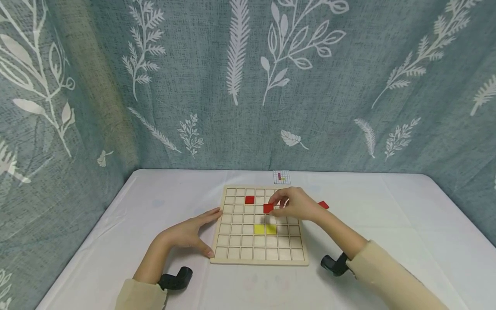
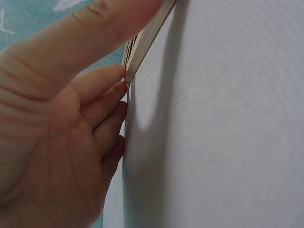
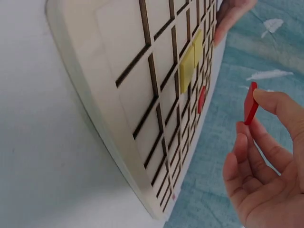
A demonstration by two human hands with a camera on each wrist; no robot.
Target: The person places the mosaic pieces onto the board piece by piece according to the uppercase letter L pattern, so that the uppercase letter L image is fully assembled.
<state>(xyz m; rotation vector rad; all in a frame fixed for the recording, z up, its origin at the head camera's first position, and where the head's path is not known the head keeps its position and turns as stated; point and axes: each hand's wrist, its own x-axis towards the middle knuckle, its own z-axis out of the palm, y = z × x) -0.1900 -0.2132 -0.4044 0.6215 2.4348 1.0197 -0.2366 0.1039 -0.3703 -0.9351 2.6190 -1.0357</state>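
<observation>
A light wooden grid board (image 1: 258, 262) lies on the white table. My left hand (image 1: 187, 232) rests along its left side, fingers and thumb spread; the left wrist view has the fingertips (image 2: 121, 71) at the board's edge. My right hand (image 1: 297, 204) pinches a red square tile (image 1: 268, 209) between thumb and fingers, over the upper right part of the grid. In the right wrist view this red tile (image 3: 250, 103) is held edge-on above the board. Two yellow tiles (image 1: 259, 229) sit side by side in the grid. Another red tile (image 1: 249, 200) fills a cell near the top.
A loose red tile (image 1: 323, 205) lies on the table right of the board, partly behind the right wrist. A small card with a coloured grid pattern (image 1: 281, 177) lies beyond the board. A blue-grey leaf-print curtain (image 1: 248, 86) stands behind the table (image 1: 387, 224).
</observation>
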